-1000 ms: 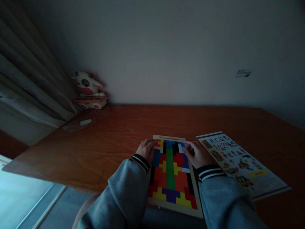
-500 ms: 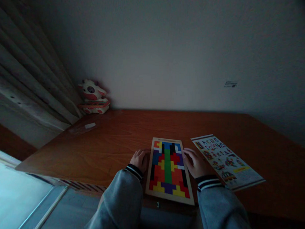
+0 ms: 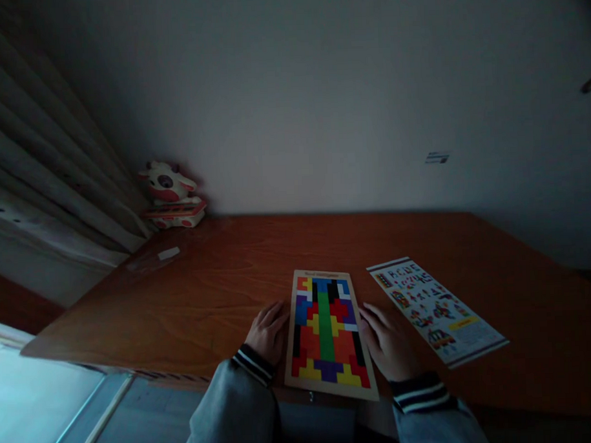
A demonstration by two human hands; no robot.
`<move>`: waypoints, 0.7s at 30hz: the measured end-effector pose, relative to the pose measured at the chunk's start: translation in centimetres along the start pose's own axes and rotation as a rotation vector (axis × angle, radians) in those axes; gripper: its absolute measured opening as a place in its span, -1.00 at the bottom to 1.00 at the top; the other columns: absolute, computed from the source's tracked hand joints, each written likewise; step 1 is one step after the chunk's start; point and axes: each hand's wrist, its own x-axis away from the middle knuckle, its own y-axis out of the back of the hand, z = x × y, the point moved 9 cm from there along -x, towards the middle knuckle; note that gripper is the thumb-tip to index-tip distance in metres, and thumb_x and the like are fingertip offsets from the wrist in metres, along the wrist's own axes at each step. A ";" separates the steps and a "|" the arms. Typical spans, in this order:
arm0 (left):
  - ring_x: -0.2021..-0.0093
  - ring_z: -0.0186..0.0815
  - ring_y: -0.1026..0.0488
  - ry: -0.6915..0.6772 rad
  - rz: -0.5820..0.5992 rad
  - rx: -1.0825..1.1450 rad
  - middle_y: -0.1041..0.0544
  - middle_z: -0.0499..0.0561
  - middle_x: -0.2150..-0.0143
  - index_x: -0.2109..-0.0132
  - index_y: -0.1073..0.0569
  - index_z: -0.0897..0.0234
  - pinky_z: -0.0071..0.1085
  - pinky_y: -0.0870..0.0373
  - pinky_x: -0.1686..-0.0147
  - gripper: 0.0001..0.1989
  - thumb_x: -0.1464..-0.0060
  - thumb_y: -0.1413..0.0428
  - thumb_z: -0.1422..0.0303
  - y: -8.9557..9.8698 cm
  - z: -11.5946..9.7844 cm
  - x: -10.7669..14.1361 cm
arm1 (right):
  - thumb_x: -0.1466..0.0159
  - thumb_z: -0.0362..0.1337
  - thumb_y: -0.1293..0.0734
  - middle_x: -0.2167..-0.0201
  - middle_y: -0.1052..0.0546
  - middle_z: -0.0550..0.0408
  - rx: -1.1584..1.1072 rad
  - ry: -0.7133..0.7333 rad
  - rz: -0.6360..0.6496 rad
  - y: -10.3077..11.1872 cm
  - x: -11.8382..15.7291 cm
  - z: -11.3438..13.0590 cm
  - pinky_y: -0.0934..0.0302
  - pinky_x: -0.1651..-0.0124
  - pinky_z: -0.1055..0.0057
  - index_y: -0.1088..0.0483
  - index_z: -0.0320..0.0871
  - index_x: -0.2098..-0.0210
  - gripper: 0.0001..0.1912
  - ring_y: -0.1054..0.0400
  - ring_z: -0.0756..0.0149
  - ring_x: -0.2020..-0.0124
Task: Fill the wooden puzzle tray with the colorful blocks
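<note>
A wooden puzzle board (image 3: 354, 391) with a pale frame lies at the table's front edge. Coloured block pieces (image 3: 325, 330) fill it, with a long green strip down the middle. My left hand (image 3: 266, 333) rests on the table just left of the frame, fingers stretched forward and nothing held. On the other side, my right hand (image 3: 387, 342) lies along the frame's right edge with its fingers extended. Its fingertips are at the frame; whether they touch it I cannot tell. A printed sheet (image 3: 437, 307) with colourful figures lies right of that hand.
A cow-shaped toy (image 3: 172, 195) stands at the back left of the brown table (image 3: 220, 276). Near it lies clear plastic with a white label (image 3: 168, 254). A curtain (image 3: 56, 172) hangs at the left, and a wall (image 3: 311, 117) rises behind the table.
Both hands have shifted back toward me along the board's sides. The left hand has moved slightly away from the frame. The camera view has shifted a little; the board appears in the same place.
</note>
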 end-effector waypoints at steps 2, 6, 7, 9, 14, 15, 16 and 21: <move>-0.21 -0.07 -0.36 0.015 0.000 -0.012 -0.43 0.16 -0.22 -0.11 -0.52 0.23 -0.06 -0.44 -0.14 -0.60 -0.21 0.05 0.45 0.2 -0.3 -0.1 | -0.40 -0.07 -0.10 -0.17 -0.43 -0.13 0.033 0.001 0.022 -0.1 0.3 0.2 -0.25 -0.19 0.03 -0.41 -0.15 -0.15 -0.51 -0.34 0.03 -0.17; -0.21 -0.06 -0.37 0.039 0.011 -0.030 -0.43 0.18 -0.22 -0.13 -0.50 0.24 -0.05 -0.44 -0.15 -0.63 -0.26 0.04 0.38 0.5 -0.8 -0.2 | -0.41 -0.04 -0.09 -0.18 -0.43 -0.11 0.074 -0.008 0.031 -0.2 0.2 0.4 -0.22 -0.21 -0.01 -0.39 -0.10 -0.17 -0.50 -0.32 0.01 -0.18; -0.21 -0.05 -0.37 0.040 0.012 -0.037 -0.43 0.18 -0.22 -0.13 -0.50 0.25 -0.04 -0.45 -0.14 -0.63 -0.27 0.05 0.38 0.5 -0.9 -0.2 | -0.41 -0.03 -0.08 -0.17 -0.43 -0.11 0.070 -0.009 0.025 -0.1 0.2 0.4 -0.22 -0.21 -0.02 -0.39 -0.11 -0.17 -0.50 -0.32 0.01 -0.18; -0.21 -0.06 -0.37 0.044 0.008 -0.046 -0.44 0.17 -0.22 -0.13 -0.50 0.23 -0.05 -0.45 -0.14 -0.63 -0.27 0.05 0.37 0.5 -0.9 -0.2 | -0.42 -0.02 -0.07 -0.16 -0.45 -0.12 0.049 0.005 0.014 0.0 0.2 0.5 -0.22 -0.21 0.00 -0.37 -0.13 -0.18 -0.48 -0.33 0.03 -0.18; -0.19 -0.08 -0.40 0.050 -0.011 -0.055 -0.47 0.17 -0.18 -0.08 -0.52 0.24 -0.06 -0.45 -0.13 -0.66 -0.27 0.04 0.37 0.5 -0.8 -0.2 | -0.40 0.02 -0.12 -0.21 -0.39 -0.06 0.091 0.066 0.030 0.1 0.2 1.7 -0.20 -0.20 -0.01 -0.28 0.05 -0.27 -0.49 -0.27 0.04 -0.23; -0.18 -0.07 -0.41 0.052 -0.008 -0.058 -0.48 0.17 -0.18 -0.07 -0.53 0.25 -0.05 -0.46 -0.13 -0.66 -0.27 0.04 0.37 0.5 -0.8 -0.2 | -0.39 0.03 -0.13 -0.21 -0.39 -0.05 0.120 0.062 0.035 0.1 0.2 2.0 -0.20 -0.18 -0.05 -0.28 0.11 -0.27 -0.50 -0.28 0.01 -0.22; -0.17 -0.07 -0.41 0.056 -0.004 -0.061 -0.48 0.17 -0.17 -0.06 -0.54 0.25 -0.05 -0.46 -0.12 -0.67 -0.27 0.04 0.37 0.5 -0.8 -0.2 | -0.39 0.04 -0.13 -0.21 -0.39 -0.04 0.145 0.054 0.038 0.1 0.2 2.2 -0.20 -0.16 -0.08 -0.28 0.15 -0.26 -0.51 -0.29 -0.01 -0.21; -0.15 -0.06 -0.42 0.068 -0.008 -0.069 -0.49 0.16 -0.16 -0.06 -0.54 0.25 -0.03 -0.45 -0.12 -0.67 -0.25 0.03 0.38 0.7 -1.1 -0.4 | -0.40 0.05 -0.09 -0.20 -0.41 -0.01 0.134 0.002 0.024 0.1 0.2 2.3 -0.18 -0.15 -0.13 -0.32 0.16 -0.23 -0.52 -0.31 0.00 -0.18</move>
